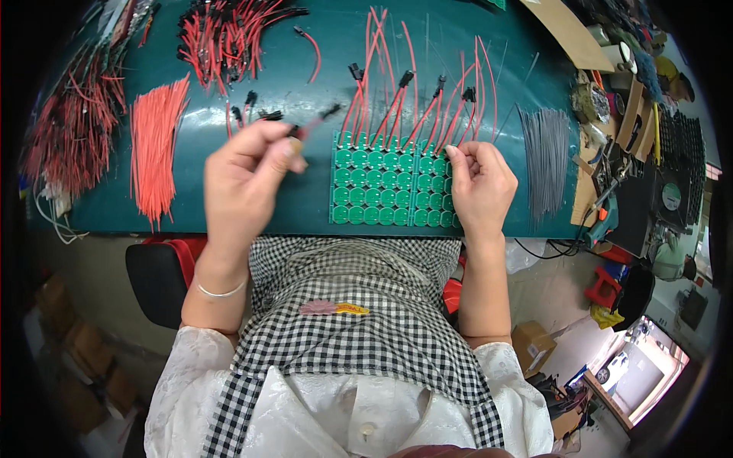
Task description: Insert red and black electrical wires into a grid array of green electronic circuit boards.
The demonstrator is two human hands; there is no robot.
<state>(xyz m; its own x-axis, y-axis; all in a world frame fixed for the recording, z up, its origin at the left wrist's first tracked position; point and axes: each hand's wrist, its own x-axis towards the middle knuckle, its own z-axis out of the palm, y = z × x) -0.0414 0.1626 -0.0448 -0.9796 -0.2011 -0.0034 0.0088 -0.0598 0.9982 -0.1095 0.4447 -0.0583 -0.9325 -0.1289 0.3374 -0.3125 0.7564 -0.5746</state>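
Note:
A green circuit board panel of small round boards lies flat near the table's front edge. Red and black wires with black plugs stand up along its far edge. My left hand, left of the panel, pinches a short wire lead with a black plug at its tip; motion blurs it slightly. At the panel's right side, my right hand has thumb and fingers pressed together by the last wires. Whatever sits between those fingertips is hidden.
Bundles of red wires and grey wires flank the panel on the green table. A heap of plugged leads lies at the back, more leads at far left. Tools and cardboard crowd the right edge.

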